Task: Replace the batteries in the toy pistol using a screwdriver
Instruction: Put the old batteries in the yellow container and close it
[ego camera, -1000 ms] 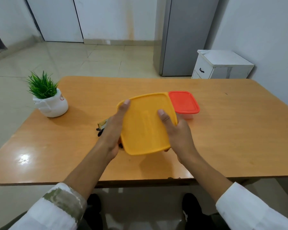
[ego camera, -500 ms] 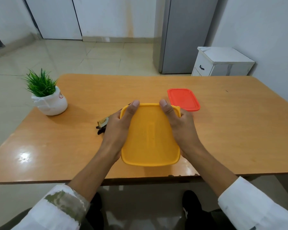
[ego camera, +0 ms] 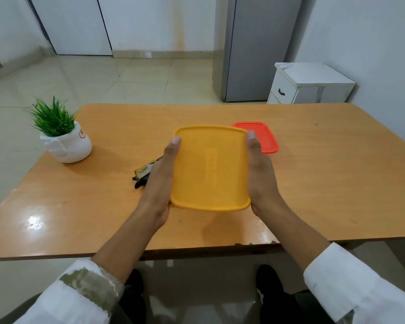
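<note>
A yellow-lidded box [ego camera: 209, 167] is held over the middle of the wooden table [ego camera: 325, 171]. My left hand [ego camera: 160, 181] grips its left side and my right hand [ego camera: 260, 176] grips its right side, thumbs lying on the lid's edges. What the box holds is hidden. A dark toy pistol with yellow markings [ego camera: 143, 175] lies on the table to the left, mostly covered by my left hand. No screwdriver or batteries are visible.
A red-lidded box [ego camera: 265, 139] sits just behind the yellow one to the right. A white pot with a green plant [ego camera: 63, 139] stands at the table's left. Beyond the table are a grey fridge [ego camera: 255, 47] and a white cabinet [ego camera: 311, 84].
The yellow box was tilted up a second ago; it now lies level between both hands, which have slid from the lid's top corners out to its sides.
</note>
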